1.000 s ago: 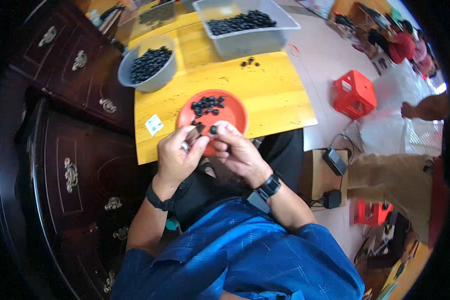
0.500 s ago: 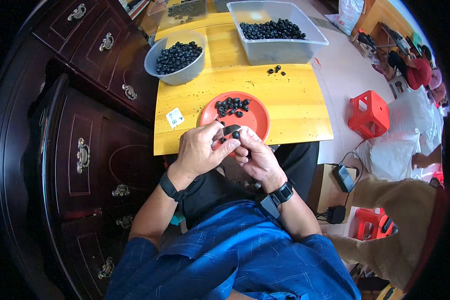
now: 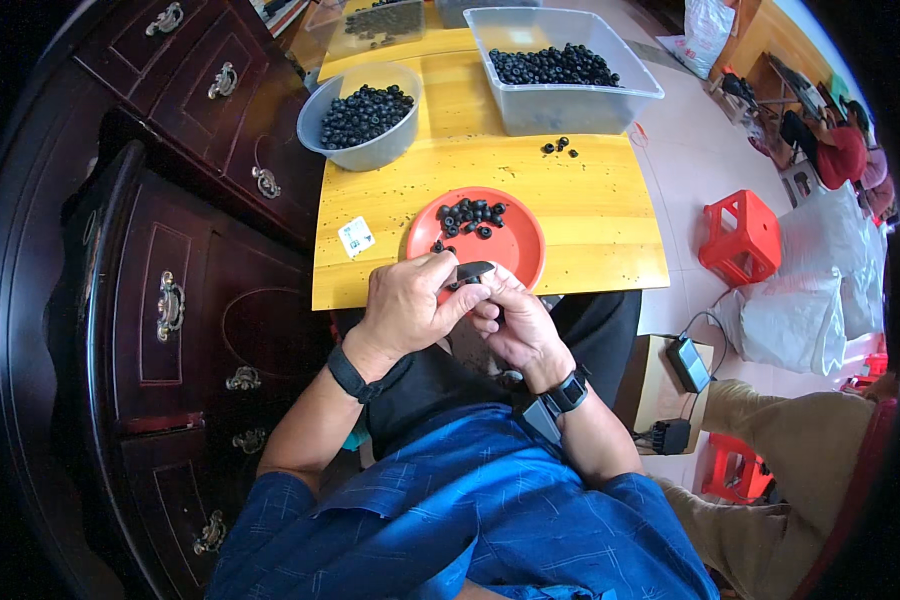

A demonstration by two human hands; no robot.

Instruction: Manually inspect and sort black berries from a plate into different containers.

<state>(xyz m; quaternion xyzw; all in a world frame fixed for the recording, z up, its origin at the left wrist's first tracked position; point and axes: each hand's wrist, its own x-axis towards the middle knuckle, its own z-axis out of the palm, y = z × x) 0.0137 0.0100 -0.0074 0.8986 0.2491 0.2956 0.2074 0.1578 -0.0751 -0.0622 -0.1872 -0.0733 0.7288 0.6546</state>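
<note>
Above the near edge of a round red plate [image 3: 523, 240], my two hands meet. My left hand [image 3: 402, 305] is closed on a short dark blade [image 3: 477, 269], its thumb stretched toward the right fingers. My right hand [image 3: 522, 328] pinches a small black round piece, which is mostly hidden under the blade and fingertips. On the plate, several black bead-like pieces [image 3: 470, 213], some with a hole, lie in a loose cluster. A couple more sit close to my left fingertips.
On the yellow table [image 3: 610, 230] stand a round tub [image 3: 405, 140] and a rectangular tub [image 3: 570, 108], both holding black pieces. A white label [image 3: 356, 237] lies left of the plate. Dark drawers [image 3: 170, 330] border the left; a red stool [image 3: 740, 238] and another person's leg [image 3: 800, 450] are right.
The blade has come across the black piece, which showed plainly between the fingers before and is now mostly covered. The whole view has shifted slightly.
</note>
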